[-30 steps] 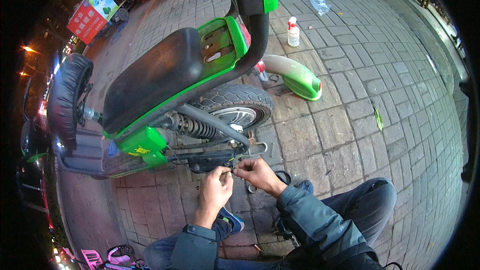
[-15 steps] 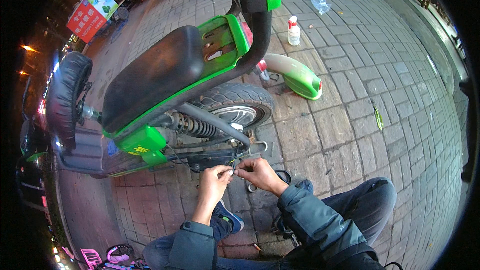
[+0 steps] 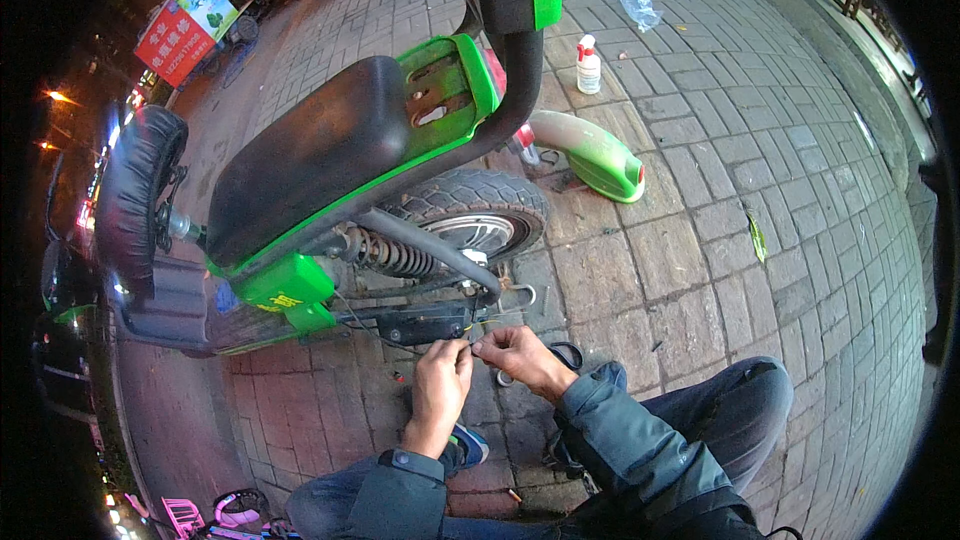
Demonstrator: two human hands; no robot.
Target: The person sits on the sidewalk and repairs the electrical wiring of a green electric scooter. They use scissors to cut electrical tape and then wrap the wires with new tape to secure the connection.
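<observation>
My left hand (image 3: 441, 385) and my right hand (image 3: 525, 358) meet below the rear of a green and black electric scooter (image 3: 320, 155). Both have their fingertips pinched together on thin wires (image 3: 478, 324); one strand looks yellow, and the ends are hidden by the fingers. Just above the hands is a black box (image 3: 425, 321) under the scooter's frame. Behind it stand the rear wheel (image 3: 515, 210) and the coil spring (image 3: 400, 254). A dark ring, perhaps a tape roll (image 3: 568, 352), lies on the paving by my right wrist.
A green and grey mudguard (image 3: 600, 168) lies beyond the wheel. Past it stand a white bottle with a red top (image 3: 588, 70) and a crumpled plastic bag (image 3: 638, 4). My bent knee (image 3: 755, 390) is at right. A pink bike (image 3: 235, 515) shows at lower left.
My left hand has shifted slightly right and down, turning its back more upward. The right hand stays almost in place, still pinching. The yellow strand now sticks out to the right.
</observation>
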